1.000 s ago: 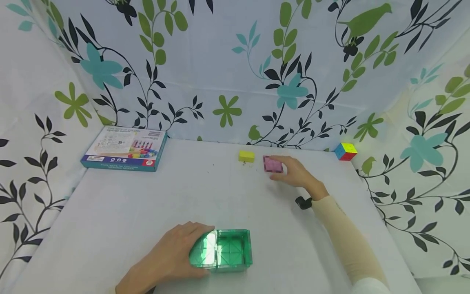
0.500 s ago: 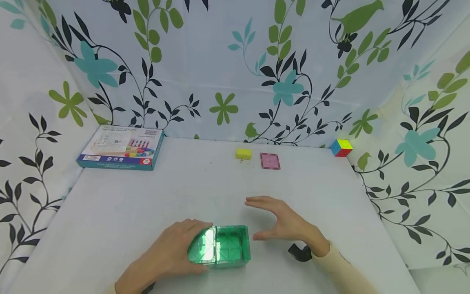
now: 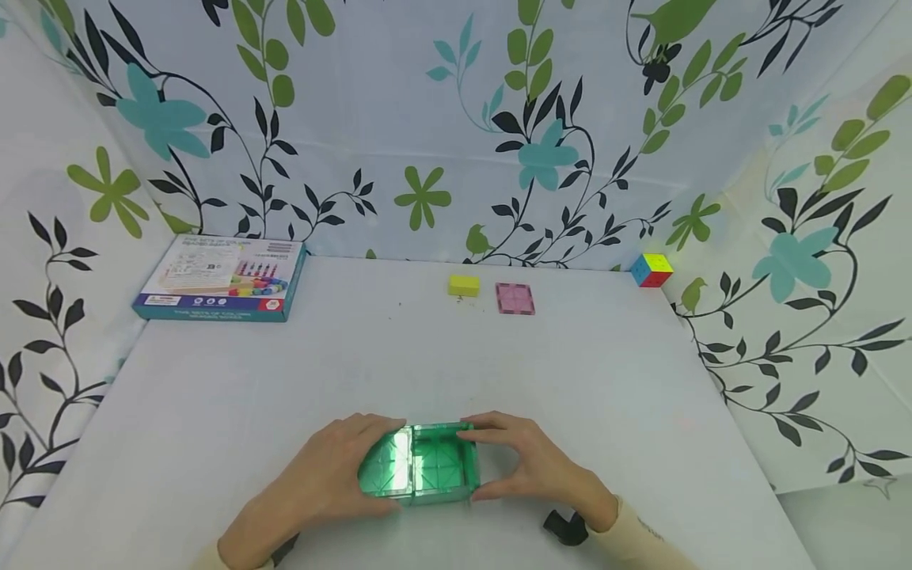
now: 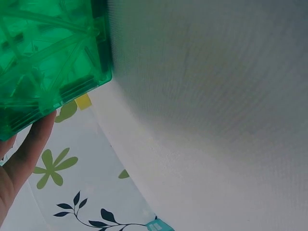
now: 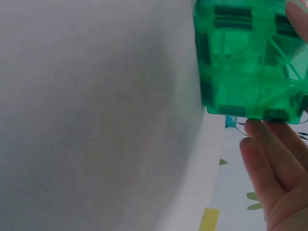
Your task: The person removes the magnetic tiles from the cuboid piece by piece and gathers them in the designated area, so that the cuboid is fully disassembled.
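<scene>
Two green translucent magnetic tile boxes, joined side by side, form a block [image 3: 438, 498] at the front middle of the table; the right one shows an open top. My left hand [image 3: 321, 467] grips the left end, thumb at the near side and fingers at the far side. At the right end my right hand [image 3: 537, 459] holds it between thumb and fingers. The right wrist view shows fingertips right at the edge of the green wall [image 5: 250, 72]. In the left wrist view, fingers [image 4: 33, 147] lie against the other green end [image 4: 48, 57].
Farther back lie a pink magnetic tile [image 3: 515, 299] and a small yellow block [image 3: 464, 285]. A colourful puzzle cube [image 3: 651, 271] sits at the back right, a flat toy box [image 3: 221, 277] at the back left. Patterned cloth [image 3: 378, 103] hangs behind the white table [image 3: 370, 348].
My right hand has let go of the pink tile, come back toward me and taken hold of the green block's right end. My left hand keeps its grip.
</scene>
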The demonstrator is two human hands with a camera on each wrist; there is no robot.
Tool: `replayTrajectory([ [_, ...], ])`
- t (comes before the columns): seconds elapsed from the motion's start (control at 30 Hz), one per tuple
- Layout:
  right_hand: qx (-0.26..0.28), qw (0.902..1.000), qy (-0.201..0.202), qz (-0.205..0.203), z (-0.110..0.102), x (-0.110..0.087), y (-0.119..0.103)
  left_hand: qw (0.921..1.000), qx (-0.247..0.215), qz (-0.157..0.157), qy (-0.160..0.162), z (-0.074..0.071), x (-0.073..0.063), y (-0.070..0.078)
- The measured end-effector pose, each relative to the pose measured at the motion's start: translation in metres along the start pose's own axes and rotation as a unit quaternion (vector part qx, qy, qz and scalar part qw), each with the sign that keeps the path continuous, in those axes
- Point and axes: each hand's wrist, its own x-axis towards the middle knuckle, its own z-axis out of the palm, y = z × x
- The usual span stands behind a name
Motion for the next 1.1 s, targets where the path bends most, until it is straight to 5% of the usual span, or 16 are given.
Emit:
replayTrajectory([
  [0.5,-0.001,0.9976,0.054,-0.044,0.000,-0.008,0.009,0.9999,-0.001,-0.011,-0.001,0.001,-0.001,0.001],
  [0.67,0.011,0.9957,0.088,-0.025,-0.008,-0.014,0.016,0.9999,0.002,-0.012,0.002,0.002,-0.001,0.000],
  [0.9,-0.016,0.9893,0.133,0.058,-0.061,-0.019,0.033,0.9998,-0.003,-0.021,-0.008,0.002,0.000,0.001],
  [1.1,-0.093,0.9716,0.150,0.158,-0.122,-0.016,0.064,0.9997,0.000,-0.021,-0.009,0.001,-0.001,0.002],
])
